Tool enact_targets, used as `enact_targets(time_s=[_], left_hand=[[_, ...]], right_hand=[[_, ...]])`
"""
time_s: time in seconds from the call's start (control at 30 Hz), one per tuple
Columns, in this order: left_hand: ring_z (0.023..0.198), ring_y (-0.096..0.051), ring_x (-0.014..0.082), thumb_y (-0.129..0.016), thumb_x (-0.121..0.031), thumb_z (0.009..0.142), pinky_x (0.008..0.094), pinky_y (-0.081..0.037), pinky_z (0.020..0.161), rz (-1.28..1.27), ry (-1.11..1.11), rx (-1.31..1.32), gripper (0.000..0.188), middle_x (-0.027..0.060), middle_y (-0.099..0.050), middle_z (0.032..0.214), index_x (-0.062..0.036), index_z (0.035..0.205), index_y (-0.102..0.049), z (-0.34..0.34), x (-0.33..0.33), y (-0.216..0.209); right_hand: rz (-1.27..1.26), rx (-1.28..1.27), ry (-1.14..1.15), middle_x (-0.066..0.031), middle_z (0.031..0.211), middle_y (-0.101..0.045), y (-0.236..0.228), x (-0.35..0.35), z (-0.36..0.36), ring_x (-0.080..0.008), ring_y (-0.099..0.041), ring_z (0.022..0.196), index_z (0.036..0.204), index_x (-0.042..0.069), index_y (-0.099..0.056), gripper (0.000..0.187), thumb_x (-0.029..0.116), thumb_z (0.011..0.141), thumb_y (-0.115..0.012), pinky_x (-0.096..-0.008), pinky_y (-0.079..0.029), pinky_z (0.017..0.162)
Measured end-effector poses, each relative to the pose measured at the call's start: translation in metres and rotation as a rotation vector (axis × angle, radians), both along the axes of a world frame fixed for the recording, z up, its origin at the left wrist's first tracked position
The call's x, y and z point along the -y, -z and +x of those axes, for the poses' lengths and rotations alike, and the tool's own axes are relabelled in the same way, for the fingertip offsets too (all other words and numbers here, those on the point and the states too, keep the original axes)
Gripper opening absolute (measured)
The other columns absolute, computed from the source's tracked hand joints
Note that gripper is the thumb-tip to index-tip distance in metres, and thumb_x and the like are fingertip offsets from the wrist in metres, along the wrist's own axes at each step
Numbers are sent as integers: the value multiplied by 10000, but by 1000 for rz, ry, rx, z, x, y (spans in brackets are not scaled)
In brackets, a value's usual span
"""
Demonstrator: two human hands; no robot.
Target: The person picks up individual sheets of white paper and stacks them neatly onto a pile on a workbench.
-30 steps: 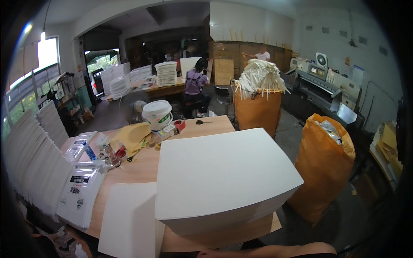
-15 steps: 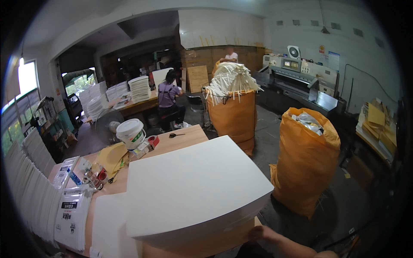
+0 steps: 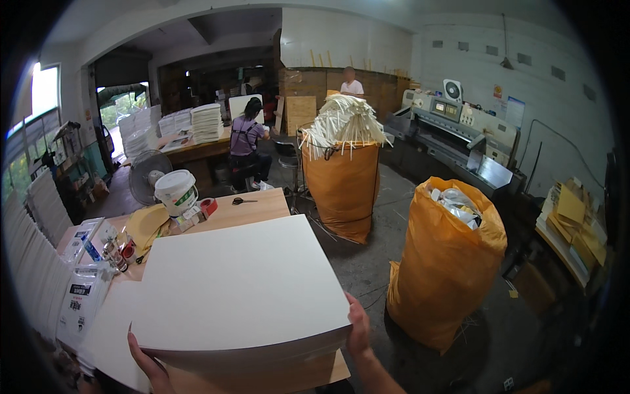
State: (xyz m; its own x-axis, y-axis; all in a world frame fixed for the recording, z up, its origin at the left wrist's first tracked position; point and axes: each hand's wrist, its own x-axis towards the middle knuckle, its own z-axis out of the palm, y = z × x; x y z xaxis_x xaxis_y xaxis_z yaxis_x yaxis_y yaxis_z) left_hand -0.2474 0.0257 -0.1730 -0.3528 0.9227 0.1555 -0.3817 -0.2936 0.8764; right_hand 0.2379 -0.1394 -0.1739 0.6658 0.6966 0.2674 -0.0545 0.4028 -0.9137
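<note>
A thick stack of large white paper sheets (image 3: 243, 282) rests on the wooden-topped table, its near face towards me. My left hand (image 3: 149, 364) holds the near left corner, thumb up along the edge and the other fingers hidden. My right hand (image 3: 358, 327) grips the right side close to the near corner, its fingers along the edge and partly behind it. A flat white sheet (image 3: 108, 335) lies on the table left of the stack.
A white bucket (image 3: 176, 192), red tape (image 3: 208, 208), scissors (image 3: 244, 201) and brown envelopes (image 3: 146, 226) sit beyond the stack. Orange sacks (image 3: 446, 276) stand on the floor to the right. One person (image 3: 247, 141) sits at a far table; another (image 3: 352, 85) is behind the sacks.
My left hand has come into view at the stack's near left corner. My right hand has moved from low beside the stack up to its right edge. The whole view has shifted.
</note>
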Motion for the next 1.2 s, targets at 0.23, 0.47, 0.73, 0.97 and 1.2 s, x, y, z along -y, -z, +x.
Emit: enact_targets(time_s=[0.23,0.47,0.73,0.97,1.2], left_hand=[[1456,-464,326,-404,-302,1077,436,-355,1227,178,-202,-209,573,166,-494,1593,-41,1580,-492,6,-13,12],[1456,-463,313,-417,-321,1084,433,-336,1237,106,-112,-92,552,151,-500,1586,-57,1558,-517,9,-2,7],[1466,-449,286,-450,-356,1107,422,-312,1242,73,-62,-94,521,115,-518,1576,-62,1523,-561,22,6,-12],[1484,-438,274,-425,-351,1137,425,-290,1265,115,-126,-328,498,110,-538,1580,-51,1506,-571,20,10,-13],[1496,-423,306,-782,-580,910,466,-301,1264,309,3,-344,965,131,-447,1647,-15,1602,-417,9,17,4]], right_hand=[[47,71,69,-215,1385,-647,-5,-6,-5,-273,-576,1299,1396,-132,-586,709,449,1002,-487,-388,-417,1112],[126,60,54,-212,1442,-615,3,-6,-9,-273,-582,1312,1466,-114,-528,711,485,1097,-427,-393,-414,1138],[238,246,206,-237,1486,-599,10,-10,-11,-316,-565,1388,1462,-91,-550,720,527,1132,-385,-429,-412,1182],[51,305,245,-227,1443,-637,-22,-7,-19,-300,-589,1350,1441,-58,-592,514,312,1084,-585,-402,-434,1154],[35,237,-95,-208,1663,-394,-31,13,-5,-321,-393,1528,1629,-17,-364,1134,668,847,-816,-452,-362,1229]])
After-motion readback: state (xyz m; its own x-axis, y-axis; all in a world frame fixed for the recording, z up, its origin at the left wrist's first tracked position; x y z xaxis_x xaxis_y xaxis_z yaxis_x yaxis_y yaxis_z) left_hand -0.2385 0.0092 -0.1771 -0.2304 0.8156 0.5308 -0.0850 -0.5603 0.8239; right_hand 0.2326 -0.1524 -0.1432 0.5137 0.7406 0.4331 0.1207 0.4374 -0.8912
